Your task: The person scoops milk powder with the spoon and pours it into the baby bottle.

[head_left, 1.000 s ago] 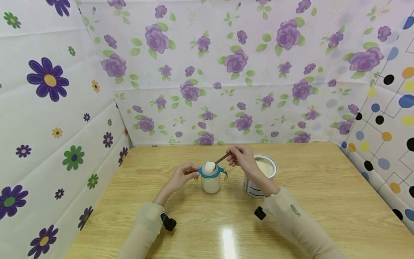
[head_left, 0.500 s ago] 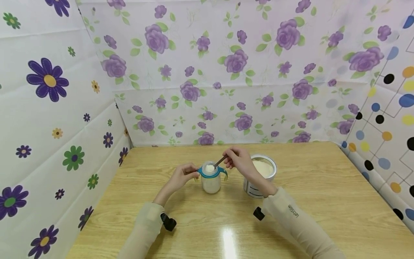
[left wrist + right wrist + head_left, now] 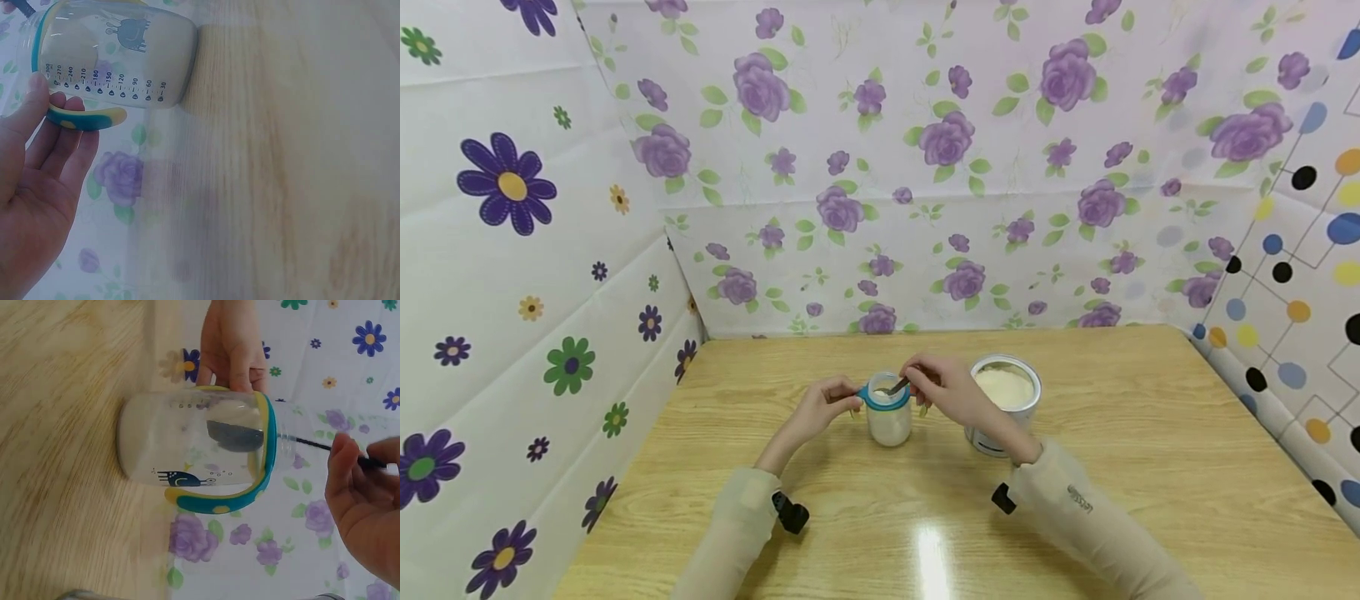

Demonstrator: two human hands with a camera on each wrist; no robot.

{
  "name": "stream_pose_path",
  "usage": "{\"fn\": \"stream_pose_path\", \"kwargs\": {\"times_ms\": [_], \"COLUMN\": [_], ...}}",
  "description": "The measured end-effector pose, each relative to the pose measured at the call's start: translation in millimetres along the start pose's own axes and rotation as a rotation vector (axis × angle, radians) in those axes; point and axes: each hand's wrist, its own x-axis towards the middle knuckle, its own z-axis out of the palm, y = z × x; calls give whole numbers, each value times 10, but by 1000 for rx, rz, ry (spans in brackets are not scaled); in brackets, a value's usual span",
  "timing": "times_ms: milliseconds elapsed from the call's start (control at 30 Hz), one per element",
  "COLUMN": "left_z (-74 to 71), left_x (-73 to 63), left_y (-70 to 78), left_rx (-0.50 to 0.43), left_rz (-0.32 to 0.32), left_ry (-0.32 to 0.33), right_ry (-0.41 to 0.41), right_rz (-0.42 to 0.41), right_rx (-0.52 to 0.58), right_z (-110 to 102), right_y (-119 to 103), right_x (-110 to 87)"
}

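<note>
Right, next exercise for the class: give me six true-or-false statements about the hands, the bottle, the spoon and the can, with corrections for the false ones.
1. The left hand holds the bottle by a handle. True.
2. The bottle lies on its side. False: it stands upright on the table.
3. The can is open, with powder showing inside. True.
4. In the head view, the can is left of the bottle. False: it is right.
5. The right hand holds a spoon. True.
6. The spoon dips into the can. False: it dips into the bottle.
</note>
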Motion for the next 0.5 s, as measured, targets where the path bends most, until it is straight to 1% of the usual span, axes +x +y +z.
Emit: {"fn": "stream_pose_path", "kwargs": {"times_ms": [100,200,333,500], "left_z": [-3,-3,-3,0], "left_x": [0,1,4,5], "left_y": [1,-7,-15,-15], "left_rx": [-1,-1,0,-3], "left_rz": [-7,-6,-2,8], "left_ry": [0,-4,-3,-4], "right_ry": [-73,-112,-126,-132], "right_rz": [-118,-193,-229,-245], "right_rx": [-95,-151,-174,-162], "right_z": [14,17,11,10], "right_y": [-18,-41,-66,-62], "right_x": [-32,-54,-68,-78]}}
